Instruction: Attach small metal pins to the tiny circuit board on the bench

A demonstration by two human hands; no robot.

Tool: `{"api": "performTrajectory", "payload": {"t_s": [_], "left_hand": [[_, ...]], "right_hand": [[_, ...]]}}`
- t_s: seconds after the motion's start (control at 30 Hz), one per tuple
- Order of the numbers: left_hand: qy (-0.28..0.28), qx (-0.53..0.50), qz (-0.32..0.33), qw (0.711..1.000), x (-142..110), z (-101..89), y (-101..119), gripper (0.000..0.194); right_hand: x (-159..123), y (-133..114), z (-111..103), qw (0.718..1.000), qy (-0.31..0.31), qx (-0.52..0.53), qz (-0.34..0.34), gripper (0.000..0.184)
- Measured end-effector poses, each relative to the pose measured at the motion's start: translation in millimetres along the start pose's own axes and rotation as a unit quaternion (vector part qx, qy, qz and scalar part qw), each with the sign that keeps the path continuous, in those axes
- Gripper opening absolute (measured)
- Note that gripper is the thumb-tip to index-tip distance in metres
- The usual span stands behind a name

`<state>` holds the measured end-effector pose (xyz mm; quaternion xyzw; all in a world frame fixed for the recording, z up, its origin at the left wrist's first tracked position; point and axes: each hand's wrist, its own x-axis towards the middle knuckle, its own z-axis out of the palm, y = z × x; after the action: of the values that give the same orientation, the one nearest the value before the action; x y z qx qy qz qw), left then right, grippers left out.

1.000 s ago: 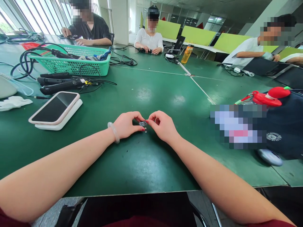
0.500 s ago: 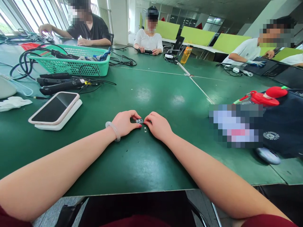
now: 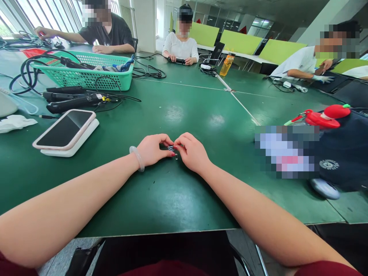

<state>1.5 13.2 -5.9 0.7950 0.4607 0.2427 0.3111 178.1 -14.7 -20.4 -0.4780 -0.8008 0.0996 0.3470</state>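
Note:
My left hand (image 3: 153, 149), with a pale bangle at the wrist, pinches a tiny dark and white patterned piece (image 3: 170, 148) that looks like a small circuit board. Its thumb lies below the piece and its fingers above. My right hand (image 3: 192, 151) is closed in a pinch at the right side of that piece, fingertips against or very near it. Whatever sits between those right fingertips is too small to make out. Just below the fingertips, a tiny pale rectangular part (image 3: 176, 156) rests on the green table (image 3: 161, 207).
A phone (image 3: 64, 130) lies on a white box at left. Behind it are black handheld devices (image 3: 74, 100) and a green basket (image 3: 89, 76) with cables. At right are a dark bag (image 3: 342, 153), a red-lidded bottle (image 3: 322, 119) and a mouse (image 3: 325, 188). Several people sit around the table.
My right fingertips have moved left onto or close to the patterned piece, partly covering it. The piece has shifted slightly right. The pale part stays on the table.

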Motion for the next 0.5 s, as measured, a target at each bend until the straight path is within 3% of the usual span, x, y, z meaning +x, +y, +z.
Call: {"api": "performTrajectory", "payload": {"t_s": [0.23,0.5], "left_hand": [[-0.009,-0.025,0.001,1.000,-0.1,0.1,-1.0,0.026],[0.002,-0.001,0.002,1.000,-0.2,-0.5,1.5,0.026]], "right_hand": [[-1.3,0.7,1.5,0.999,0.006,0.033,0.001,0.011],[1.6,7.0,-2.1,0.980,0.006,0.150,0.132,0.005]]}}
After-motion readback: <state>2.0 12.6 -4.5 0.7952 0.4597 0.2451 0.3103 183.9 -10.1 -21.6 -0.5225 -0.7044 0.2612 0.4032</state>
